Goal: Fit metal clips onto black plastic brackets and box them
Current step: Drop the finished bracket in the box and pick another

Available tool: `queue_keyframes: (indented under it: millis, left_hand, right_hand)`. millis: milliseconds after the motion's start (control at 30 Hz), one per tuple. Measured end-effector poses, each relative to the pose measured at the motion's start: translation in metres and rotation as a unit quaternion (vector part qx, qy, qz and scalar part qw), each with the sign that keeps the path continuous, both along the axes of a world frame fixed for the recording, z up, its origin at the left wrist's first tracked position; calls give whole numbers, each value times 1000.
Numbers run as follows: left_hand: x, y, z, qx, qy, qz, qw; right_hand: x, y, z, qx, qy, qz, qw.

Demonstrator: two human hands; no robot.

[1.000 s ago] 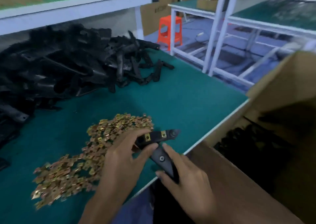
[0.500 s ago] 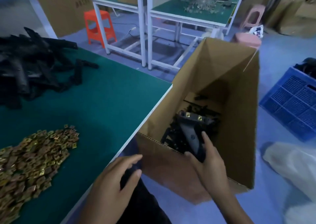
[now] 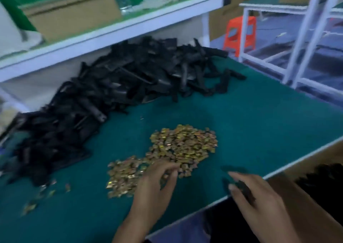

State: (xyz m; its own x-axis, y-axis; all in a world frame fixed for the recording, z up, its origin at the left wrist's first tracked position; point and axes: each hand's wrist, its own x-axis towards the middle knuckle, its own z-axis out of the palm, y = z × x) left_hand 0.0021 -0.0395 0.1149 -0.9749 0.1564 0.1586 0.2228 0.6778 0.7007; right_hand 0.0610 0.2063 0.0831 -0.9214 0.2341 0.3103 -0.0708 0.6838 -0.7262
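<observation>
A heap of gold metal clips (image 3: 183, 146) lies on the green table (image 3: 259, 122). My left hand (image 3: 156, 185) is on the heap's near edge, its curled fingertips pinching among the clips. My right hand (image 3: 259, 203) is at the table's front edge with a black plastic bracket (image 3: 243, 189) between its thumb and fingers; blur hides the bracket's shape. A big pile of black brackets (image 3: 115, 94) fills the far left of the table. The cardboard box (image 3: 300, 216) stands beside the table at lower right, with dark brackets inside (image 3: 324, 179).
A white shelf (image 3: 111, 33) with a carton and a bottle hangs over the bracket pile. A few stray clips (image 3: 46, 189) lie at the near left. An orange stool (image 3: 239, 33) and white table frames (image 3: 306, 38) stand beyond the far edge.
My right hand has come out of the box and back to the table's edge. My left hand has moved onto the clip heap. The view has swung left from the box.
</observation>
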Motion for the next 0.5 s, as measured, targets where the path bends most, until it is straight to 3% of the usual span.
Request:
queue_keyframes:
  millis: [133, 267, 500]
  left_hand:
    - [-32, -90, -8, -21, 59, 163, 985]
    - [-60, -165, -10, -54, 63, 292, 953]
    - [-152, -208, 8, 26, -42, 329, 943]
  right_hand:
    - [-37, -63, 5, 18, -25, 125, 992]
    - [-53, -92, 8, 50, -46, 139, 988]
    - [-53, -95, -5, 64, 36, 120, 990]
